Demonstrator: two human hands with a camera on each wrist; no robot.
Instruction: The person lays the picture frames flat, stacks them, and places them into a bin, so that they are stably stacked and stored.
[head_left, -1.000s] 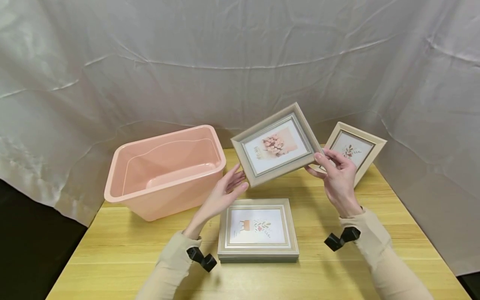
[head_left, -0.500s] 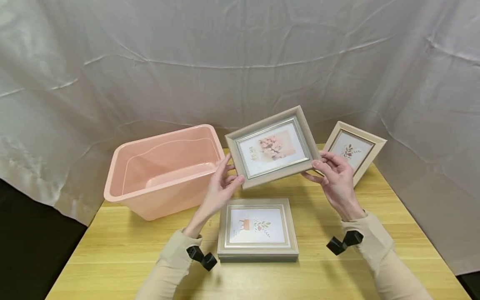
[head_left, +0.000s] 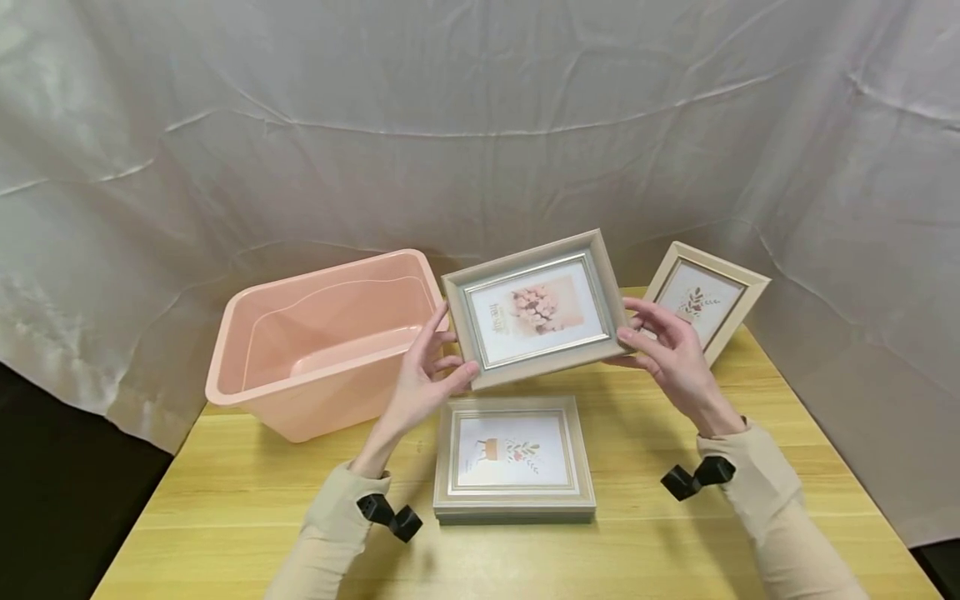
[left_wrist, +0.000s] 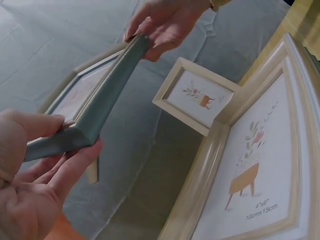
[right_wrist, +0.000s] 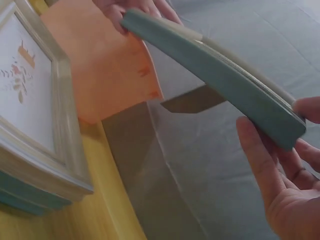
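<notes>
Between both hands a beige picture frame (head_left: pixel 536 358) with a pink flower print is held up, face toward the head camera and tilted, its right end higher. My left hand (head_left: pixel 423 375) pinches its left end, thumb on the front and fingers behind. At the other end my right hand (head_left: pixel 667 350) grips the lower right corner the same way. The right wrist view shows the held frame's grey-green side (right_wrist: pixel 210 75) and a stand leg (right_wrist: pixel 195 100) sticking out from its back. Below lies a stack of frames (head_left: pixel 513 504), a plant-and-stool print on top.
A pink plastic tub (head_left: pixel 330 392) stands at the left, close to my left hand. Another light wooden frame (head_left: pixel 738 312) stands upright at the back right, partly behind my right hand. A grey cloth (head_left: pixel 480 125) hangs behind the wooden table (head_left: pixel 225 517).
My left hand has closed onto the frame's left end, having been loosely at its edge. The held frame has moved slightly left and down and become more level.
</notes>
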